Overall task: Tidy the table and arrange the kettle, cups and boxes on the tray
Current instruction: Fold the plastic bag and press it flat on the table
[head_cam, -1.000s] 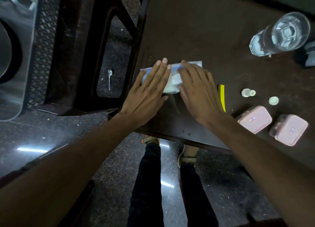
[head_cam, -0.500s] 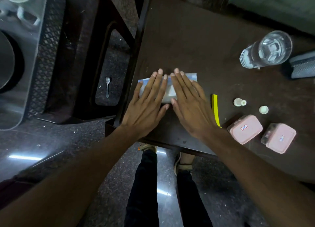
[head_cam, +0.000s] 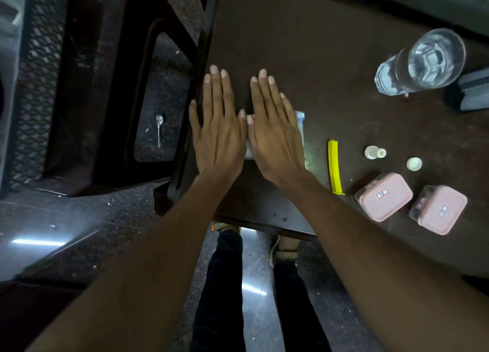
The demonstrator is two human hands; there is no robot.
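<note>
My left hand (head_cam: 218, 129) and my right hand (head_cam: 275, 133) lie flat, side by side, on the dark brown table (head_cam: 304, 34) near its front left corner. Both press on a white and blue folded cloth or packet (head_cam: 300, 121), which is almost wholly hidden beneath them; only its right edge and a strip between the hands show. Two pink lidded boxes (head_cam: 383, 196) (head_cam: 438, 209) sit at the front right. A clear glass tumbler (head_cam: 423, 60) stands at the back right. I see no kettle or tray.
A yellow strip (head_cam: 334, 167) lies just right of my right hand. A small white bottle (head_cam: 374, 152) and its cap (head_cam: 414, 163) rest beyond it. A dark grey object (head_cam: 473, 89) sits at the right edge. A spoon (head_cam: 159, 129) lies on the floor to the left.
Both hands have slid forward over the cloth, so their fingers now reach past its far edge and cover nearly all of it. The other items have not moved.
</note>
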